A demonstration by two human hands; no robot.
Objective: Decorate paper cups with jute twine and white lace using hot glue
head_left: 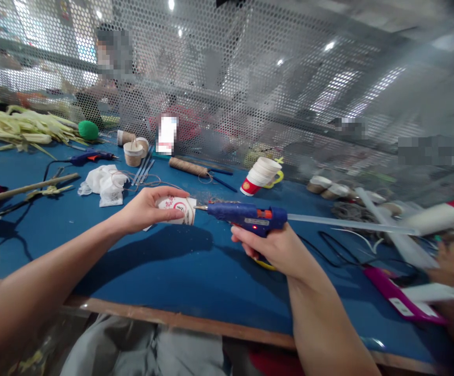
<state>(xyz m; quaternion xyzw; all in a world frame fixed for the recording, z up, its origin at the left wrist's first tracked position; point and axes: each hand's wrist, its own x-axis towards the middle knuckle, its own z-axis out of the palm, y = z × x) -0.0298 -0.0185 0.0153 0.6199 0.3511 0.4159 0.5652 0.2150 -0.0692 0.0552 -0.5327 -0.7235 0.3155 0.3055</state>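
Observation:
Tilted on its side in my left hand [148, 209] is a small white paper cup [172, 209] with a red print, held between thumb and fingers. A strand of twine appears to run around it near one end. My right hand [268, 245] grips a blue hot glue gun [242, 215], whose small red light is lit. The gun's metal nozzle meets the cup's end, and a long clear glue stick [336, 223] sticks out of its back. Yellow scissor-like handles [265, 263] show partly behind my right hand.
A twine spool [188, 167] and stacked paper cups [260, 175] lie behind my hands. To the left are twine-wrapped cups [133, 154], white lace cloth [105, 184], another glue gun [94, 156] and corn husks [19, 128]. A purple power strip [401, 295] sits at right. Perforated metal mesh [230, 78] rises behind the table.

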